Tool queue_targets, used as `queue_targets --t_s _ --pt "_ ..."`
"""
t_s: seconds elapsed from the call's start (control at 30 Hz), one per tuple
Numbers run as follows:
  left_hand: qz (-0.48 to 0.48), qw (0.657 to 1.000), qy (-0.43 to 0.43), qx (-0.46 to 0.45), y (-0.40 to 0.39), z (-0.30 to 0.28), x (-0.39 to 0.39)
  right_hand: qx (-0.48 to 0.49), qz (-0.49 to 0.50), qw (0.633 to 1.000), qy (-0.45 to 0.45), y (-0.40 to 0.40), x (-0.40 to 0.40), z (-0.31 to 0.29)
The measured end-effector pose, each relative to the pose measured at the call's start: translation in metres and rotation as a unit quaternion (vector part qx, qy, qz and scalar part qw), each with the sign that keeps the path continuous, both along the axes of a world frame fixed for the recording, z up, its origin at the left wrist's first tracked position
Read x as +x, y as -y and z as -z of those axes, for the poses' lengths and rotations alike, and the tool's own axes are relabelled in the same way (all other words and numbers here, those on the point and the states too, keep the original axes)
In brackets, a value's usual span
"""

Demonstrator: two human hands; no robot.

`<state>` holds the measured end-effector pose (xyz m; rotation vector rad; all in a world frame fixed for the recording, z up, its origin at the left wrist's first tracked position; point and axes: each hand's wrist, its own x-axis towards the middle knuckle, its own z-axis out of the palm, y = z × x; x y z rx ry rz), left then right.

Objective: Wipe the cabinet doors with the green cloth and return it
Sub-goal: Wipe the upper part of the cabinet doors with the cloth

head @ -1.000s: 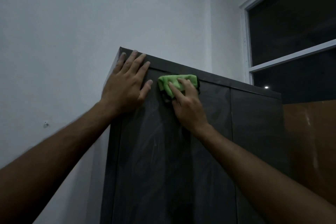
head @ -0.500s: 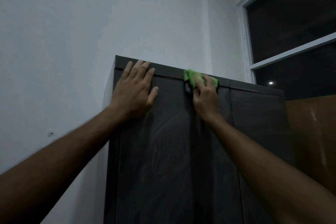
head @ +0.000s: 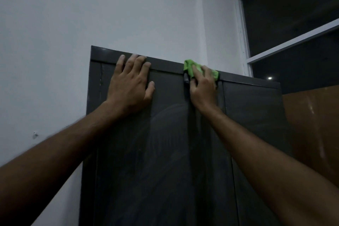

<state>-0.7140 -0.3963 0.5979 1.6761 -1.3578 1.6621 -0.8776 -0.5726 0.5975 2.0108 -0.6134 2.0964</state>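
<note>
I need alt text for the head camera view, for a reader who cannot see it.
A right hand presses a green cloth against the top edge of a dark grey cabinet, while the left hand rests flat on its left door. A white wall and dark window are behind.

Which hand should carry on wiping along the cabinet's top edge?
Right. The right hand already presses the green cloth against the cabinet top edge; the left hand lies flat, bracing the door.
</note>
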Motion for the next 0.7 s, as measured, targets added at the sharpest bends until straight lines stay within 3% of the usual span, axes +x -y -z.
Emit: queue_targets --t_s 0.13,0.33,0.53,0.7 --pt "0.030 0.999 0.016 0.015 0.027 -0.002 -0.032 -0.087 0.008 0.990 -0.113 0.023 -0.015 0.043" --pt "0.077 0.995 0.020 0.058 0.078 -0.008 -0.067 0.030 0.003 0.999 0.023 0.064 -0.051 -0.006" --pt "0.009 1.000 0.019 0.018 0.106 0.004 -0.069 -0.126 0.002 0.985 -0.115 0.073 -0.049 0.031" --pt "-0.009 1.000 0.024 0.017 0.108 0.003 -0.067 -0.017 0.008 1.000 0.011 0.101 -0.072 -0.002"
